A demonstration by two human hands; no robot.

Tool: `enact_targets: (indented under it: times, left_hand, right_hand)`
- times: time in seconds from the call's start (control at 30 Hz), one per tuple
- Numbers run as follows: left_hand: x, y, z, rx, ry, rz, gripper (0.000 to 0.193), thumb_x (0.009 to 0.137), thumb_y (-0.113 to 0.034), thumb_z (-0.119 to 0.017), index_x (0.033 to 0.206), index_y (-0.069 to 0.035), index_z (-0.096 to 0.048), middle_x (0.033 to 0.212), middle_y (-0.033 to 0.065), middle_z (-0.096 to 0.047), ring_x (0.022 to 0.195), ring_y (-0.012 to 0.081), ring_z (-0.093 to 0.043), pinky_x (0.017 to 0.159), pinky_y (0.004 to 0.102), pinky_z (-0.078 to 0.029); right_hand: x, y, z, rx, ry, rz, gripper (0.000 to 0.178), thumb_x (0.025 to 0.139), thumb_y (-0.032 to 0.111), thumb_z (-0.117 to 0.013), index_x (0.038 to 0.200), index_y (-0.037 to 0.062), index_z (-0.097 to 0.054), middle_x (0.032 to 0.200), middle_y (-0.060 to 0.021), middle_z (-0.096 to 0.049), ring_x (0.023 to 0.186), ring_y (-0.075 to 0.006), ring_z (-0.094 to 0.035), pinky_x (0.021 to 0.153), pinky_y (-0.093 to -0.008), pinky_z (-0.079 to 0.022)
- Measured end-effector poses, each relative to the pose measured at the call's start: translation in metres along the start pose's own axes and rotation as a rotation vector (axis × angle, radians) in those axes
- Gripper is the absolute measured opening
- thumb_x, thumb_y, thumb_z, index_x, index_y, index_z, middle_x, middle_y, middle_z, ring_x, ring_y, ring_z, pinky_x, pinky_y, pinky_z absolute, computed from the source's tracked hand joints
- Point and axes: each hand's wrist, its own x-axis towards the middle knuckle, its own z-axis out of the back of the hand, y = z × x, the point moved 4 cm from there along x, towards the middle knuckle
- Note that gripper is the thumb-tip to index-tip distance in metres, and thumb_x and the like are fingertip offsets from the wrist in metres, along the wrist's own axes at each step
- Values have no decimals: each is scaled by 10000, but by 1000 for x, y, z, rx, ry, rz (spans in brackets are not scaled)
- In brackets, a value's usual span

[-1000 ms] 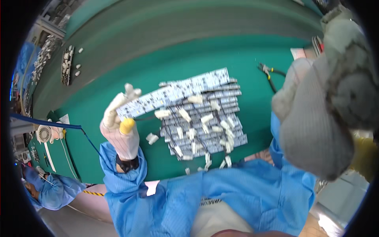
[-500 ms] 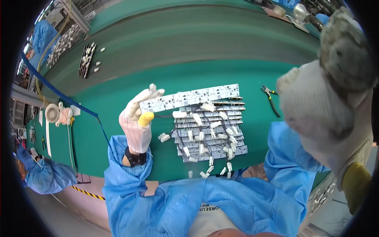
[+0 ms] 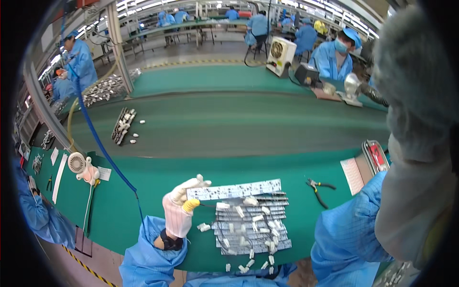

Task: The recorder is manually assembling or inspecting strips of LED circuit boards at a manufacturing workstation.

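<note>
White knitted fabric covers your left hand (image 3: pixel 179 197), its grip pinched on the left end of a long white circuit-board strip (image 3: pixel 234 190) at the far edge of a stack of pale circuit boards with white plugs (image 3: pixel 252 229). Your blurred, pale-gloved right hand (image 3: pixel 412 91) looms close to the camera, hiding much of the right side; you cannot tell whether its grip is wide or narrow.

Around you on the green surface (image 3: pixel 267 167) lie black-and-yellow pliers (image 3: pixel 313 184) right of the stack, a metal tray with a red item (image 3: pixel 377 155) beyond them and a round white fan (image 3: pixel 77 162) to the left. A thin blue hose (image 3: pixel 102 143) slants down near your left sleeve.

The near edge runs by your body; bare green stretches from the held strip to the dark belt (image 3: pixel 248 117). Print on the red-lined sheet (image 3: pixel 353 176) and white card (image 3: pixel 103 173) is too small to read.
</note>
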Motion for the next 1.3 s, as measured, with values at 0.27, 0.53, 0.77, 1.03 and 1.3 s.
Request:
enact_targets:
  times: [0.27, 0.53, 0.77, 1.03, 1.3]
  left_hand:
    - [-11, -7, 0, 80, -20, 26, 464, 822, -284, -677, 1106, 56, -538, 1065, 186, -631, 962, 258, -629, 871, 375, -500]
    - [10, -21, -2, 480, 130, -64, 336, 829, -60, -531, 1142, 59, -550, 1096, 105, -651, 975, 133, -619, 898, 232, -448]
    - [9, -10, -6, 72, 85, 75, 486, 837, -230, -654, 1189, 72, -509, 1085, 188, -632, 996, 203, -615, 893, 284, -472]
    - [-2, -3, 2, 15, 29, -29, 505, 839, -253, -650, 1177, 93, -502, 1074, 196, -632, 1007, 226, -614, 894, 304, -479]
    - [0, 5, -5, 27, 19, 189, 564, 799, -357, -673, 1145, 58, -511, 1131, 209, -600, 1002, 256, -617, 888, 348, -489]
  right_hand:
    - [15, 13, -19, 44, -20, 26, 911, 743, 461, -708, 1374, -23, -262, 1092, -241, -548, 625, -242, -641, 543, -305, -556]
    - [-24, 8, -17, -25, -38, -284, 913, 747, 454, -707, 1381, -18, -249, 1109, -254, -539, 625, -249, -646, 536, -306, -562]
    - [-34, 15, -4, -44, -107, -464, 915, 750, 448, -707, 1387, -13, -238, 1123, -265, -530, 625, -254, -651, 530, -308, -567]
    - [-42, 1, -2, 144, -177, -561, 1020, 694, 422, -767, 1415, 17, -170, 1173, -258, -506, 753, -280, -661, 625, -340, -572]
    - [-161, -138, 41, 173, 591, -1038, 681, 851, 542, -541, 1264, 8, -442, 968, -85, -541, 752, -117, -530, 674, -252, -436]
